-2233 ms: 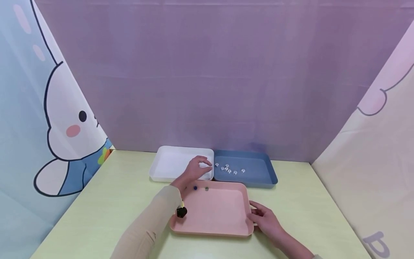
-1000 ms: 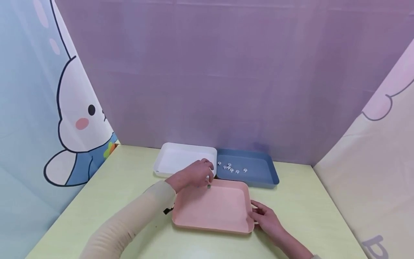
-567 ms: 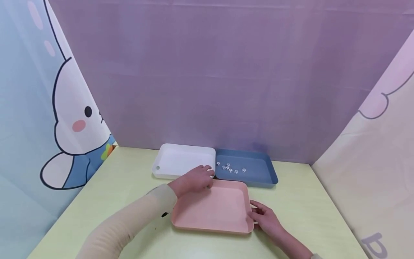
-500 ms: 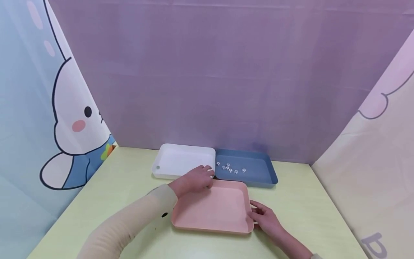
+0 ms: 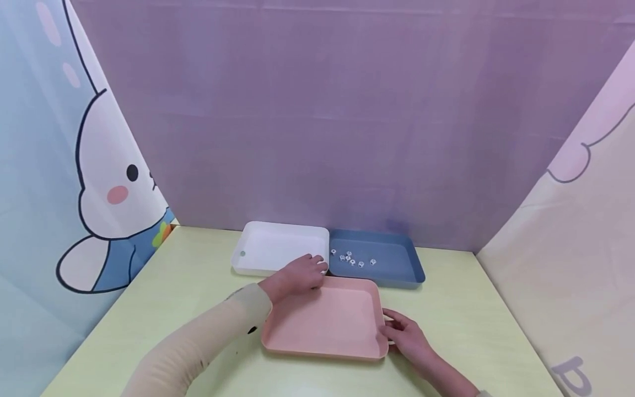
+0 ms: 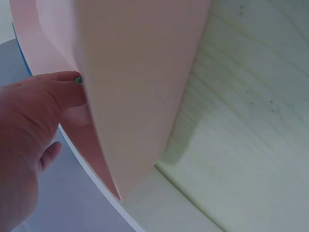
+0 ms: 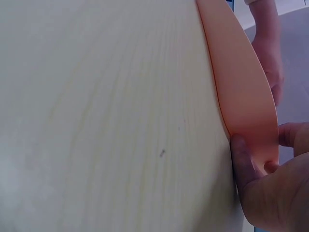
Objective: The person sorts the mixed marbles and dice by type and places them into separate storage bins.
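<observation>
My left hand [image 5: 301, 274] reaches over the far left corner of the pink tray [image 5: 332, 325]. In the left wrist view, its thumb and finger pinch a small green marble [image 6: 78, 79], which is largely hidden by the fingertips and the tray wall. My right hand [image 5: 410, 341] grips the pink tray's right side; the right wrist view has the fingers on both sides of that wall [image 7: 246, 92]. Another small greenish marble [image 5: 242, 253] lies at the left end of the white tray [image 5: 278, 242], behind my left forearm. The blue marble cannot be seen.
Right of the white tray stands a blue-grey tray [image 5: 397, 267] with several white dice [image 5: 353, 262]. Both meet the pink tray's far edge on the pale wooden table [image 5: 456, 309]. A purple cloth [image 5: 317, 121] hangs behind, with printed cloths at the sides.
My left hand has moved from above the white tray to the pink tray's far edge, covering the green and blue marbles seen there. A marble has appeared in the white tray. My right hand stays put.
</observation>
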Demonstrator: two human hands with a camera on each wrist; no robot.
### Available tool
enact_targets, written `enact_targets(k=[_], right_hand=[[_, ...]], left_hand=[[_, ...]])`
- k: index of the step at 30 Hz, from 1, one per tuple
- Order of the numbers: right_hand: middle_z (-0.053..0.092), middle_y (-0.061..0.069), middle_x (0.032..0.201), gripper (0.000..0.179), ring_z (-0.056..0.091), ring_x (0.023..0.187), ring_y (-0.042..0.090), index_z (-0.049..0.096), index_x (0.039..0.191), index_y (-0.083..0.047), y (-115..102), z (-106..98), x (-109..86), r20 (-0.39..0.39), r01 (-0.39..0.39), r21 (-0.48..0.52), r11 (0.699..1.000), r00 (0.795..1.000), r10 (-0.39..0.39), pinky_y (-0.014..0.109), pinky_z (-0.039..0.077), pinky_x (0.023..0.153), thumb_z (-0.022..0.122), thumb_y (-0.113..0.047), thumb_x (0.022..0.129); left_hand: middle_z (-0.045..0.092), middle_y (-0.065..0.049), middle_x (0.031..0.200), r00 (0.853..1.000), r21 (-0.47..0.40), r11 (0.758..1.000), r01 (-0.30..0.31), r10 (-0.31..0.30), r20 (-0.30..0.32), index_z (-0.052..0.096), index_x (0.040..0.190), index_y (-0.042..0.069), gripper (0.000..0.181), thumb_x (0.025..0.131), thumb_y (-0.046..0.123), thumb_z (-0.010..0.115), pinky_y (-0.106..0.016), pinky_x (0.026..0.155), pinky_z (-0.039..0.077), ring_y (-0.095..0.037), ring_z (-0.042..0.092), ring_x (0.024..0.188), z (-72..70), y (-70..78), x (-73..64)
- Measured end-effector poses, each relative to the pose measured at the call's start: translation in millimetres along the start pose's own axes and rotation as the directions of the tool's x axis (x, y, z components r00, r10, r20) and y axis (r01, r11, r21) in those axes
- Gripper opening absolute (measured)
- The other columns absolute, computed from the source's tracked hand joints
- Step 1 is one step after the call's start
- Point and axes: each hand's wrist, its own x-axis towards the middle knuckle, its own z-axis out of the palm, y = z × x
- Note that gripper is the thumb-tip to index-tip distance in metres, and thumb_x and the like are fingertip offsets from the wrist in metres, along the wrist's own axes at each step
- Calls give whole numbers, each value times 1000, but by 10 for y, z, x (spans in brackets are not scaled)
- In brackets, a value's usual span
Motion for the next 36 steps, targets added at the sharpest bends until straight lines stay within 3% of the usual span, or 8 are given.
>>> enact_targets(k=[4,8,13,19,23,27,32,36], right_hand=[[61,16,104,52,64,80,26,50,139,2,1,-2,0,6,1,5,1000,1000,-1,41,57,65,65,-4,90],[61,16,105,51,65,80,25,49,139,2,-9,1,1,20,9,-4,1000,1000,-8,40,57,65,64,-5,91],[62,15,104,50,65,81,25,50,138,2,-10,8,-6,18,14,-7,1000,1000,-14,40,57,64,64,-6,90],[61,15,102,50,65,80,26,51,137,3,-5,10,-18,7,24,6,1000,1000,-24,40,57,64,64,-4,90],[61,14,101,49,65,80,26,52,136,3,-4,12,-21,8,25,8,1000,1000,-25,40,57,64,64,-4,89],[61,14,101,50,65,79,26,51,136,3,-2,16,-15,12,27,14,1000,1000,-27,40,57,64,64,-4,89],[61,15,102,50,65,79,26,51,136,3,-4,15,-18,12,24,13,1000,1000,-24,40,57,64,65,-4,89],[61,15,103,50,65,80,26,51,136,3,-6,4,-24,16,28,12,1000,999,-28,40,57,64,65,-5,90]], left_hand=[[60,2,106,1000,-10,1000,-2,2,-18,75,81,26,17,93,22,63,-34,77,46,-20,50,95,-8,-1,-16],[59,0,112,1000,-30,1000,7,-8,-28,75,83,25,17,94,23,61,-38,86,47,-26,50,110,-20,-11,-40],[56,-2,122,999,-115,993,32,-36,-34,74,84,28,14,93,24,64,-44,95,45,-35,44,125,-11,-19,-81],[50,-5,135,996,-277,958,76,-83,-14,74,82,31,12,89,22,71,-49,105,37,-38,36,133,-6,-32,-88],[50,-7,136,993,-355,931,90,-112,-41,72,78,31,17,90,19,67,-48,109,33,-36,35,133,-8,-60,-80],[48,-7,138,984,-463,878,120,-168,-64,75,85,30,14,87,19,68,-43,109,33,-32,35,132,-9,-113,-103],[46,-5,139,963,-619,763,187,-266,-38,77,91,29,14,86,19,69,-39,108,35,-28,34,132,5,-164,-138],[47,-9,139,951,-705,685,187,-306,-45,76,90,29,12,84,20,71,-41,108,33,-29,36,131,10,-208,-147]])
